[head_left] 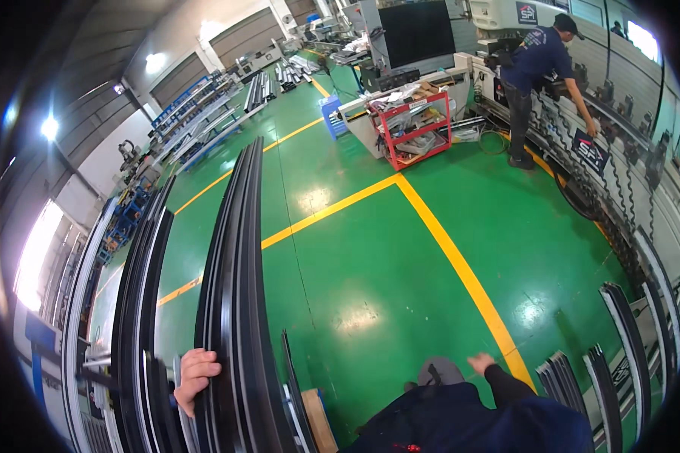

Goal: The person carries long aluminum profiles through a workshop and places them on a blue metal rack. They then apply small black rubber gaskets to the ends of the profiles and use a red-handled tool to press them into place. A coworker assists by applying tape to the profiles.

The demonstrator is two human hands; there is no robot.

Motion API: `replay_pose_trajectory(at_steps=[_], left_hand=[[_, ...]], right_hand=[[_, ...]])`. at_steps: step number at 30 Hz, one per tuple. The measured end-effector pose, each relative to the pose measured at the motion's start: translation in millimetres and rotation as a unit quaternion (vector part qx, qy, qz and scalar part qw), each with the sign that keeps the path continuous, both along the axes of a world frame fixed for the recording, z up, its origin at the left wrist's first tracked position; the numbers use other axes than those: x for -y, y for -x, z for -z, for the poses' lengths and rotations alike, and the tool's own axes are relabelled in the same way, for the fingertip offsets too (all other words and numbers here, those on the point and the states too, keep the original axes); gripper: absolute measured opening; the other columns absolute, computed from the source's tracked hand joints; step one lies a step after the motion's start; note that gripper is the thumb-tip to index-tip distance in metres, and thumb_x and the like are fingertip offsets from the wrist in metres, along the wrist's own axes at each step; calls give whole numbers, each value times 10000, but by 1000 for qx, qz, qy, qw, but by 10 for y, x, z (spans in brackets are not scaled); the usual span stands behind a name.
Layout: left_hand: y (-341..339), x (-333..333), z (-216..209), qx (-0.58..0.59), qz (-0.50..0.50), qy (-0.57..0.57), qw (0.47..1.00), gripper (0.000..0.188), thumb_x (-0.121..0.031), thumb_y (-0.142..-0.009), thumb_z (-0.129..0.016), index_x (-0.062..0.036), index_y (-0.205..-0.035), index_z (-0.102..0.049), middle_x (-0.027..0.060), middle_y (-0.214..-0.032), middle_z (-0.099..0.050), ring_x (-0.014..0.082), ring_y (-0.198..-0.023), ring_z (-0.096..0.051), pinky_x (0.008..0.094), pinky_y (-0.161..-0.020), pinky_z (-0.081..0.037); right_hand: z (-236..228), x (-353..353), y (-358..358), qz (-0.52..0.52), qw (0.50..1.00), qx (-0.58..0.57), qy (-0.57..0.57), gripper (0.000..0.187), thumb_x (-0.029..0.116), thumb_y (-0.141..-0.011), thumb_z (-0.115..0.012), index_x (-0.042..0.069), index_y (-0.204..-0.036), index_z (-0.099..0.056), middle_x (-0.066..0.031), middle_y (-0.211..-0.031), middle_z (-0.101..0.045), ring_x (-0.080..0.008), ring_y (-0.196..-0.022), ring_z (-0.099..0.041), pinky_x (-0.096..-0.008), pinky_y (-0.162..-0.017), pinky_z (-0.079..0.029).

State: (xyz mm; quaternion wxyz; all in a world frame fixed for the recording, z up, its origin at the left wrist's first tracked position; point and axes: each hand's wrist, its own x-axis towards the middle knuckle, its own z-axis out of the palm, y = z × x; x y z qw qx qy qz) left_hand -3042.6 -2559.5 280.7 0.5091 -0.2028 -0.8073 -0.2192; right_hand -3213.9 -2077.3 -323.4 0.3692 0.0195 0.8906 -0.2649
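Far left: a long, pale, silver-toned profile (pixel 75 325), well apart from the reference piece, a long, ribbed, black profile bundle (pixel 238 302). Between them, a second group of long, dark, narrow strips (pixel 132 302), near the bundle's left side. Beyond, to the bundle's upper left: a blue-framed rack of long silver lengths (pixel 193 121).

Left hand (pixel 196 377): clamped on the bundle, fingers wrapped over its left edge, near the lower end in view. Bundle runs away from the wearer above the glossy green floor (pixel 340 287); metal or plastic, cannot tell.

Just right of the bundle's near part: a flat, tan, wood-like board (pixel 319 419). Farther off, right of its far end: a red, metal-framed trolley (pixel 391 143) loaded with mixed items.

Right hand (pixel 478 364): well right of the bundle, over the floor, fingers loosely apart; finger detail small.

Beyond, upper right of the bundle: a co-worker (pixel 536 68) in a dark shirt and cap, one arm extended to a long machine (pixel 619 162) hung with black coiled cables. Nearer, far right of the bundle: several upright, dark, pale-edged profiles (pixel 618 332).
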Motion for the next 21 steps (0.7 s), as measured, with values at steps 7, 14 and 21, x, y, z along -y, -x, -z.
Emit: replay_pose_trajectory(at_steps=[7,14,21], left_hand=[[2359,1959,420,-18,-9,-2,1000,200,-215,-936,-526,-45,-1017,-461,182,-868,-654,342,-893,-644,549,-894,-448],[4862,3664,181,-46,-3,-32,998,215,-227,-923,-541,-38,-973,-453,199,-841,-640,340,-873,-639,558,-861,-449],[7144,5536,477,-38,-14,-39,998,194,-217,-954,-516,-39,-949,-440,187,-821,-650,333,-847,-653,532,-858,-467]], right_hand=[[590,799,614,-18,980,180,-88,481,495,-830,-592,47,-931,-734,-196,-985,-709,-374,-892,-673,-484,-822,-518],[127,3907,5132,-78,993,-75,-50,602,557,-827,-581,-18,-956,-703,-261,-982,-686,-405,-954,-663,-481,-850,-524],[-1560,7640,9620,68,908,-247,332,382,331,-896,-662,-10,-1066,-633,-116,-929,-693,-217,-834,-659,-334,-777,-521]])
